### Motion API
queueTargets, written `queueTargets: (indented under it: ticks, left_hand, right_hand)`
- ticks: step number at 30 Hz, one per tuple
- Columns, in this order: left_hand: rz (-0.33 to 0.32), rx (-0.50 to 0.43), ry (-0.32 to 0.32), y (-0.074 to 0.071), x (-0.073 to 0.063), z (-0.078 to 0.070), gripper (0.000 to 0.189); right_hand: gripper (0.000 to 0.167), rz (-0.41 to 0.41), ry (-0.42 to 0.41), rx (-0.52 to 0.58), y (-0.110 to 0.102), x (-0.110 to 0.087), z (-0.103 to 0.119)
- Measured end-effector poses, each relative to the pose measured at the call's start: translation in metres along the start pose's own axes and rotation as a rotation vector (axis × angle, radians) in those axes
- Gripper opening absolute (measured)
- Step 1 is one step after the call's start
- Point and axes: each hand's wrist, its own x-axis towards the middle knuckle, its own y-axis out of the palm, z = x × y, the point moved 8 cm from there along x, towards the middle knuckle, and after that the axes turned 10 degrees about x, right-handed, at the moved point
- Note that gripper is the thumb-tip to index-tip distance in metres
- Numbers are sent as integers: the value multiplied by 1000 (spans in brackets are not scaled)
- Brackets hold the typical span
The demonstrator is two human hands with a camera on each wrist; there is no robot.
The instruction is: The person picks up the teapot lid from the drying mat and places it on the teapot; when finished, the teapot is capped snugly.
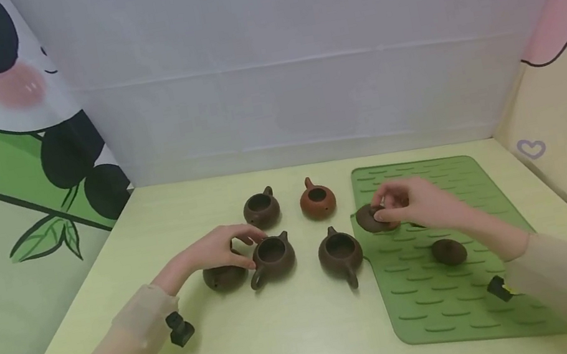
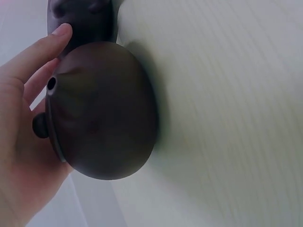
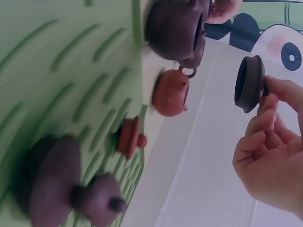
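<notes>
My right hand (image 1: 419, 203) pinches a dark brown teapot lid (image 1: 369, 219) by its knob, above the green mat; in the right wrist view the lid (image 3: 249, 84) hangs edge-on with its hollow underside turned away from the fingers. On the left, my left hand (image 1: 222, 248) has thumb and fingertips around the near-left side of a lidless dark teapot (image 1: 281, 263), the thumb by its handle. Under that hand stands a lidded dark teapot (image 1: 225, 279), its spout and round knob plain in the left wrist view, where the thumb overlaps the teapot behind (image 2: 83, 21).
Behind stand a lidless dark teapot (image 1: 261, 212) and a lidless red-brown one (image 1: 318, 205). Another lidless dark teapot (image 1: 340, 258) is beside the green mat (image 1: 425, 304). On the mat lie a dark lid (image 1: 449, 253), a red lid (image 3: 127, 137) and a smaller dark lid (image 3: 103, 198).
</notes>
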Motion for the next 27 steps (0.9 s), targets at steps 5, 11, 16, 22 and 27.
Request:
queueTargets:
  ticks: [5, 11, 16, 22, 27]
  left_hand:
    - [3, -22, -8, 2, 0, 1, 55]
    - [0, -26, -11, 5, 1, 4, 54]
    - [-4, -36, -15, 5, 0, 5, 55]
    - [-9, -38, -17, 6, 0, 8, 55]
    - [-7, -37, -20, 5, 2, 8, 55]
  right_hand:
    - [18, -35, 48, 120, 9, 16, 5]
    - [19, -121, 25, 186, 19, 37, 13]
    - [18, -178, -27, 214, 32, 54, 21]
    - [16, -218, -58, 307, 51, 71, 31]
    - [15, -249, -102, 375, 63, 82, 36]
